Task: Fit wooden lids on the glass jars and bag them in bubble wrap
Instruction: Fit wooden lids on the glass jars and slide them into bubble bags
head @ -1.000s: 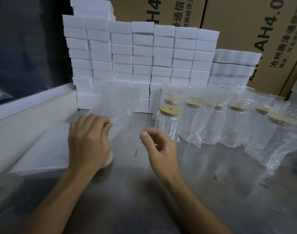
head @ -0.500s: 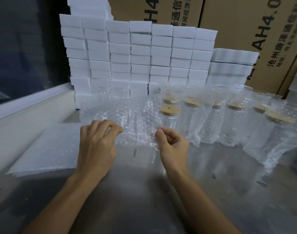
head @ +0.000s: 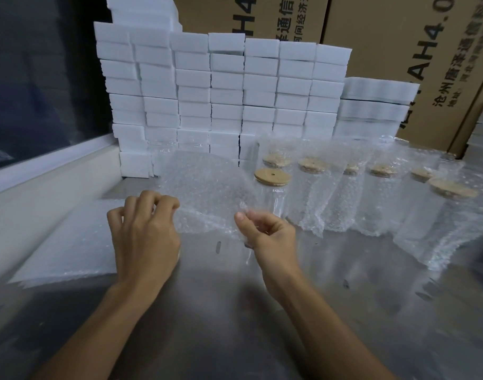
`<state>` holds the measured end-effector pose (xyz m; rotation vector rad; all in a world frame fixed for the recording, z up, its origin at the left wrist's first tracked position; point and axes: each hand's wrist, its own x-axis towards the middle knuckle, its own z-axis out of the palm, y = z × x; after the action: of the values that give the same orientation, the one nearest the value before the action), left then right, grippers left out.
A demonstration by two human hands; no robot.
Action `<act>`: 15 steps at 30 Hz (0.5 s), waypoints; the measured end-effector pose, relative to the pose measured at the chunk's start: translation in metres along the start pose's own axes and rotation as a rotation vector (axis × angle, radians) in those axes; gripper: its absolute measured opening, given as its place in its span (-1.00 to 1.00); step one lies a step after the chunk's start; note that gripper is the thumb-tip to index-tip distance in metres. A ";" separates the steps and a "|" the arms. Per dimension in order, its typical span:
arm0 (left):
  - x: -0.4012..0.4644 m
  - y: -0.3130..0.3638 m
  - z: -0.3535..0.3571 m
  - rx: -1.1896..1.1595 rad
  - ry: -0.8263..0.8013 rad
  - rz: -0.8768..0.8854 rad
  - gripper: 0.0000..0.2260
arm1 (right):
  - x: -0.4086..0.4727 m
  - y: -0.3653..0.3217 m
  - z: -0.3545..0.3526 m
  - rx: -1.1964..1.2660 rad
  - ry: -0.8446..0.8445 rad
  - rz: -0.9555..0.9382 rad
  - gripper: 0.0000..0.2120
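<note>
The left hand (head: 144, 237) and right hand (head: 265, 231) pinch a clear bubble-wrap bag (head: 204, 193) upright above the steel table (head: 235, 311) — likely opening it for the unwrapped wooden-lidded glass jar (head: 273, 193) just behind.

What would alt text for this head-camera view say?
Two hands, left and right, hold up a bubble wrap bag over a metal table. Behind stands a bare lidded jar beside bagged jars and stacked white foam blocks.

Steel table (head: 235, 311) bears foam blocks (head: 226, 86), bagged jars (head: 377, 198), bubble-wrap sheets (head: 67, 248).
</note>
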<state>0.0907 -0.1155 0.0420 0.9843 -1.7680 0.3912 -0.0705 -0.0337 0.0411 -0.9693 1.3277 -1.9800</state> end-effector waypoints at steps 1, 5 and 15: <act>0.000 0.000 0.000 -0.016 -0.004 0.006 -0.79 | -0.001 0.000 0.000 -0.025 -0.019 -0.014 -0.94; -0.003 0.012 -0.001 -0.155 -0.041 0.127 -0.86 | -0.004 0.001 0.001 -0.048 -0.013 -0.049 -0.78; -0.016 0.039 0.009 -0.833 -0.306 -0.331 -0.85 | -0.010 0.006 0.007 -0.133 -0.204 -0.128 -0.89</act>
<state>0.0573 -0.0909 0.0314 0.7112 -1.7371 -0.6956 -0.0585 -0.0319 0.0347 -1.3114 1.3240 -1.8445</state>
